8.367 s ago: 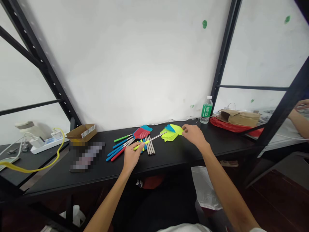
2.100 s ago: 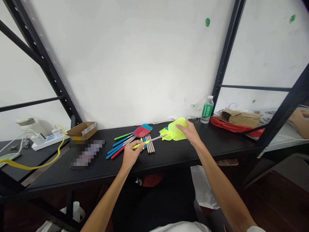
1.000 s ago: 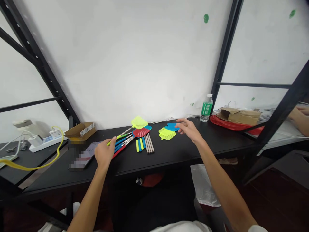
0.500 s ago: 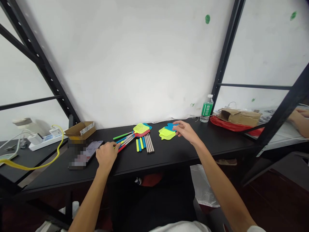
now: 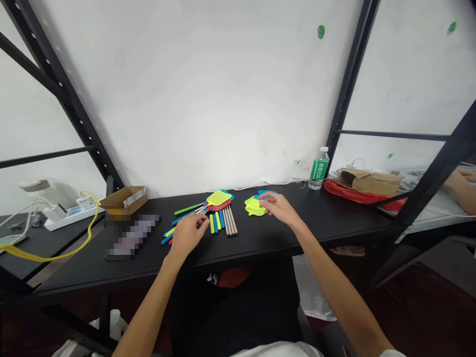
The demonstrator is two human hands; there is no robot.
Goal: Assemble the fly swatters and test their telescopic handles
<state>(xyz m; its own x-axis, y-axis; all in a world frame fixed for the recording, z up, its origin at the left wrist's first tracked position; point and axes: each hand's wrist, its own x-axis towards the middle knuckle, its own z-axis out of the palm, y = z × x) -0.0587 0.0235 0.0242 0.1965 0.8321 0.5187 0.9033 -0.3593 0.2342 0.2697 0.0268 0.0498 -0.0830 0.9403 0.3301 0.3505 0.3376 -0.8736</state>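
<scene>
Fly swatters with coloured mesh heads (image 5: 218, 199) and metal shafts lie fanned out at centre left. My left hand (image 5: 189, 233) is over their handles, fingers loosely bent and apart, nothing visible in it. Just right of its fingertips stand short yellow and blue grips (image 5: 216, 222) in a row, with several grey metal tubes (image 5: 230, 221) alongside. My right hand (image 5: 280, 209) hovers at the right edge of the loose yellow swatter heads (image 5: 254, 206), its fingers slightly spread. Behind it, a blue swatter head (image 5: 263, 192) is partly covered by the fingers.
A phone (image 5: 136, 237) and a small open cardboard box (image 5: 124, 199) are on the left of the black table (image 5: 297, 233). Toward the right stand a water bottle (image 5: 319, 168) and a torn carton (image 5: 368, 180) on red plastic. A co-worker's arm (image 5: 463, 188) shows at far right.
My left hand has moved right from the swatter handles toward the short grips. The right hand has let go of the blue head and come slightly left and nearer to me.
</scene>
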